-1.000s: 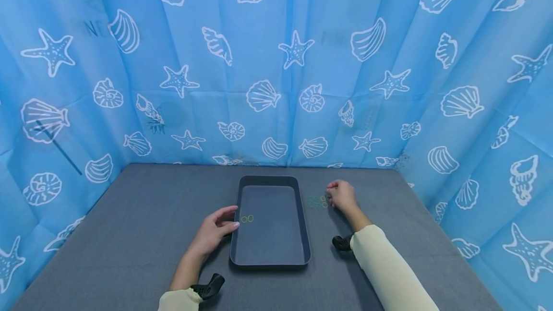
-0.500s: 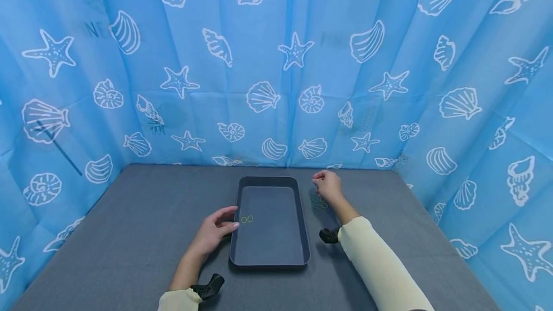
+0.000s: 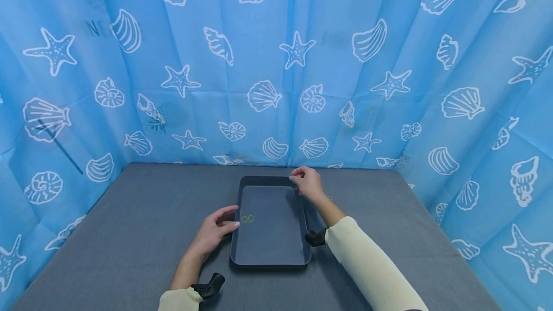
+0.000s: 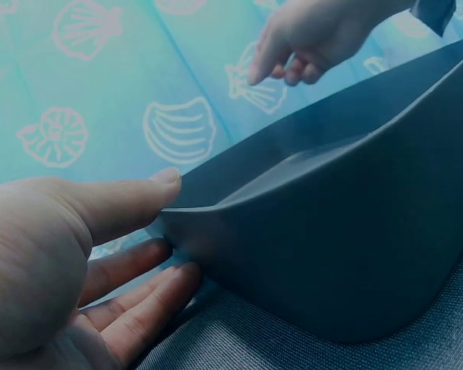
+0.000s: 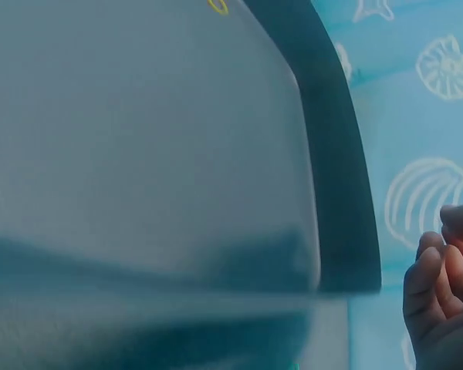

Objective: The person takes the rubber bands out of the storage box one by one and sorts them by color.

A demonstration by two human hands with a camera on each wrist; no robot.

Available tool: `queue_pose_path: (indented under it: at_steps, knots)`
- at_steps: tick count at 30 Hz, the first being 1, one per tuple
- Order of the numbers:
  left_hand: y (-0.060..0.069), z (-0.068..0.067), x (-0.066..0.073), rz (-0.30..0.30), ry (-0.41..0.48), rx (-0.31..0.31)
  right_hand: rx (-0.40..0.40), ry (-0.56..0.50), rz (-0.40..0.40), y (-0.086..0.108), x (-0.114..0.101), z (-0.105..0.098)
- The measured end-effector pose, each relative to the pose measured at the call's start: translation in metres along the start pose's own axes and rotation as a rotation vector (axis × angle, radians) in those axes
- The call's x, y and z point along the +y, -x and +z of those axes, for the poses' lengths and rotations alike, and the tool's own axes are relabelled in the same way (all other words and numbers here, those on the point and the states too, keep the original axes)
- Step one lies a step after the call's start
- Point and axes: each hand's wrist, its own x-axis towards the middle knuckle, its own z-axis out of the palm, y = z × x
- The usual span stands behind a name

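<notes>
A dark grey rectangular tray (image 3: 274,239) lies on the table. At its left wall, my left hand (image 3: 210,232) holds the side; in the left wrist view the thumb (image 4: 131,206) rests at the rim and other fingers touch the outer wall. Two thin yellow rings (image 3: 247,219) lie inside the tray, near the left wall. Over the far right corner hovers my right hand (image 3: 308,184), thumb and fingertips pinched together after leaving the loose rings. The pinched ring is too fine to make out. In the right wrist view the right hand (image 5: 451,281) shows only partly.
Right of the tray, several thin green and yellow rings (image 3: 330,198) lie mostly hidden behind the right forearm. A blue curtain (image 3: 259,61) with white shells borders the grey table (image 3: 129,234). Each wrist bears a black device (image 3: 209,286).
My right hand has moved left, from the loose rings beside the tray to above its far right corner, fingertips still together. The left hand and tray have stayed in place.
</notes>
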Motion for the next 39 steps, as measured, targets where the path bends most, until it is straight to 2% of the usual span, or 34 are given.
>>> queue_pose_path:
  at_steps: [11, 20, 26, 31, 39]
  knots:
    - [0.001, 0.001, 0.002, -0.006, 0.014, -0.006, -0.161, -0.007, -0.102, 0.01, -0.017, 0.028]
    - [-0.002, 0.001, 0.002, -0.019, 0.002, -0.002, -0.305, 0.002, -0.136, 0.015, -0.021, 0.047]
    - [-0.003, 0.0, 0.0, -0.019, 0.0, -0.003, -0.459, 0.025, -0.223, 0.021, -0.019, 0.057]
    - [-0.003, 0.0, 0.0, -0.014, -0.004, -0.003, -0.572, 0.077, -0.205, 0.025, -0.022, 0.064]
    - [-0.003, -0.001, -0.001, -0.014, 0.007, -0.007, -0.675, 0.166, -0.23, 0.025, -0.025, 0.07]
